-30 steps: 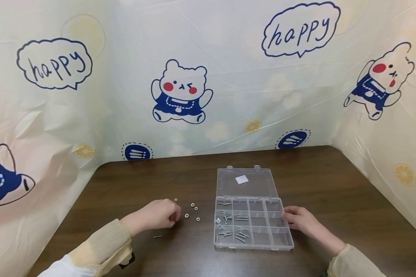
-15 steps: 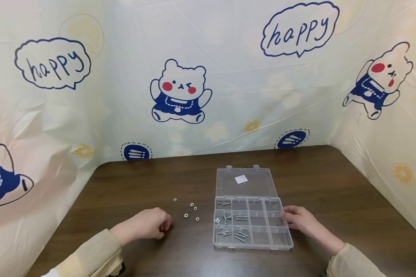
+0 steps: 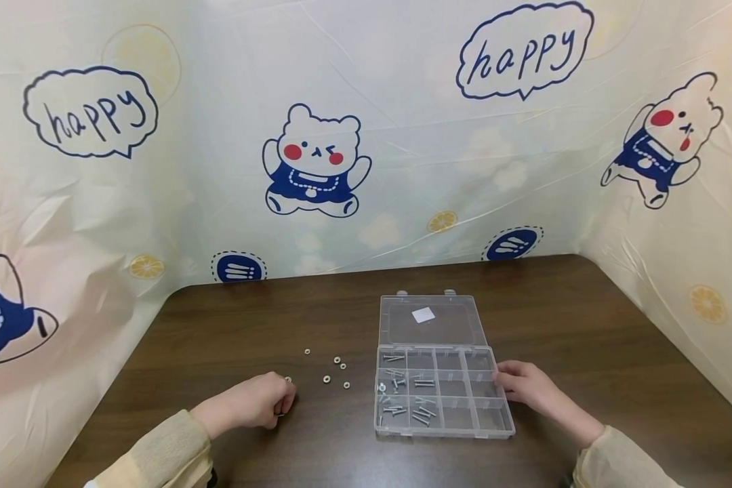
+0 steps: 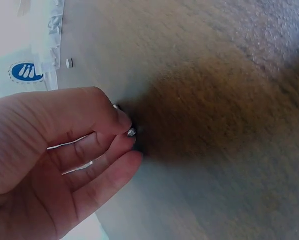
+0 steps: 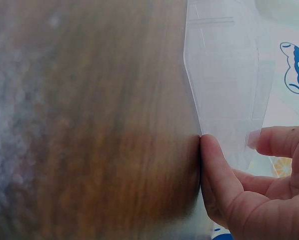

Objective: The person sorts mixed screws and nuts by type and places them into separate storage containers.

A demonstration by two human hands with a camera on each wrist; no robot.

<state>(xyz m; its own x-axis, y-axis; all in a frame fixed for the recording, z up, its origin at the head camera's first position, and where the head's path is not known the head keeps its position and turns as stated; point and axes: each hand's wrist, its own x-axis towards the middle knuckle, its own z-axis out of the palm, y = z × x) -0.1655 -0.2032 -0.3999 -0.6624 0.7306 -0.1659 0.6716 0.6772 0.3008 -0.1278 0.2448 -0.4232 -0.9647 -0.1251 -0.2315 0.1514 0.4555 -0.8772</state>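
My left hand is low over the table at the left, its thumb and fingertips pinching a small metal screw. Most of that screw is hidden by the fingers. Just beyond the knuckles lies a small ring-shaped nut, partly covered by the hand. At the right, my right hand grips the side wall of a clear plastic compartment box, thumb on one edge and a finger on the other in the right wrist view. Several screws lie in the box's left compartments.
Several more nuts are scattered between the left hand and the box. The box's clear lid, with a white label, lies folded back on the brown table. A printed curtain surrounds the table's back and sides.
My left hand has moved left and nearer, away from the nuts, onto the screw that lay loose on the table a second ago. The right hand stays on the box.
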